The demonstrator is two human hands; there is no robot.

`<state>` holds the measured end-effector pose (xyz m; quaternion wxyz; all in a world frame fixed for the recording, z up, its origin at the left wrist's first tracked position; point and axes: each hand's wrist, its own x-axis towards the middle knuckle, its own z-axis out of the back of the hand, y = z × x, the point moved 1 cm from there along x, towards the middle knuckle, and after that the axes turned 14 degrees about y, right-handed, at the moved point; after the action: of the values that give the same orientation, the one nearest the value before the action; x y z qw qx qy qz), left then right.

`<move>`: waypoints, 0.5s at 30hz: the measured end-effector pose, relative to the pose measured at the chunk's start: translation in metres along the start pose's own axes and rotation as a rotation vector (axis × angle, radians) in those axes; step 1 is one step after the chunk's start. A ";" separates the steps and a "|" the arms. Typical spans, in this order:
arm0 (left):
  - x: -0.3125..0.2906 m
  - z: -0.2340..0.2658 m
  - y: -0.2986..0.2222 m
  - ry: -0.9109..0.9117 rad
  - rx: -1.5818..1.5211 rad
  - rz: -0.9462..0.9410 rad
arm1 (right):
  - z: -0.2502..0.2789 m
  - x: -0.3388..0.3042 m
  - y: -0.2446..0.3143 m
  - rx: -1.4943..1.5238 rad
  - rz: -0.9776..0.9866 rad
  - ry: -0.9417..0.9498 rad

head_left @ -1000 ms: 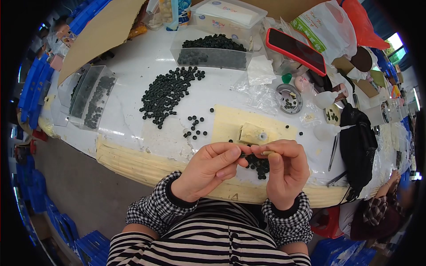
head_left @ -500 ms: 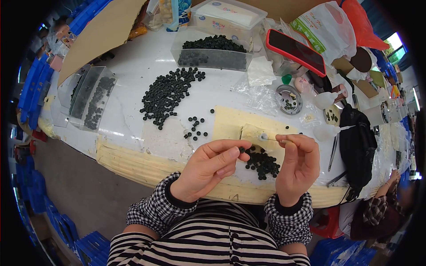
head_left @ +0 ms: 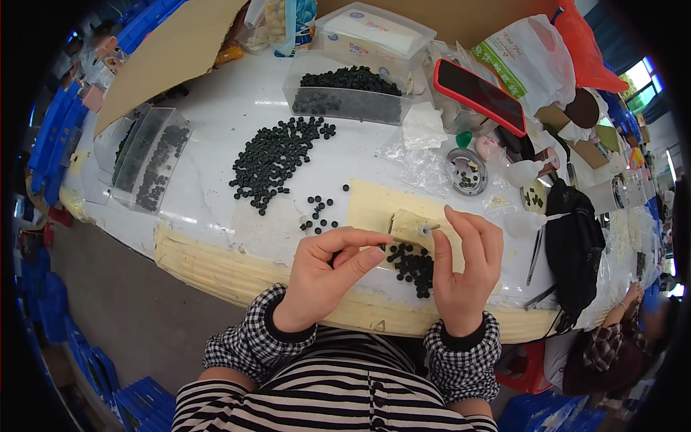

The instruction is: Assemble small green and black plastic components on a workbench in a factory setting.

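My left hand [head_left: 324, 270] pinches a small black round piece [head_left: 382, 246] between thumb and forefinger. Something dark also shows behind its curled fingers, too hidden to name. Beside a yellow taped block [head_left: 409, 225], my right hand [head_left: 468, 263] has thumb and forefinger spread apart. Between them a short thin stick [head_left: 435, 227] rests in a small white holder on the block. Just below lies a small heap of black round pieces [head_left: 414, 268], between my two hands. A few more loose black pieces [head_left: 317, 209] sit beyond my left hand.
A large spread of black pieces [head_left: 270, 158] lies farther back, before a clear bin [head_left: 349, 108] of them. Another clear bin [head_left: 160, 158] stands left. At right are a red-cased phone [head_left: 481, 97], a round tin [head_left: 468, 171], tweezers [head_left: 535, 258] and a black bag [head_left: 574, 252].
My right hand has let go of the thin stick, which now rests in the white holder, and its fingers have spread. My left hand has moved slightly left with its black piece.
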<state>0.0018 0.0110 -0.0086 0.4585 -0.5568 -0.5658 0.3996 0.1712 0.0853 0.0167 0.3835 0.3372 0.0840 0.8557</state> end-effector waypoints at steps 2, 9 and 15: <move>-0.001 0.001 0.002 -0.014 0.076 -0.062 | 0.004 -0.004 0.008 0.056 0.023 -0.004; -0.002 0.001 0.000 -0.014 0.373 -0.225 | -0.007 -0.020 0.023 0.526 0.094 0.226; -0.002 -0.006 -0.007 -0.034 0.461 -0.243 | -0.009 -0.020 0.022 0.524 0.123 0.220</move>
<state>0.0054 0.0085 -0.0003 0.6083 -0.3587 -0.5303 0.4692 0.1622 0.0568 0.0083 0.2196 0.3345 0.3226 0.8578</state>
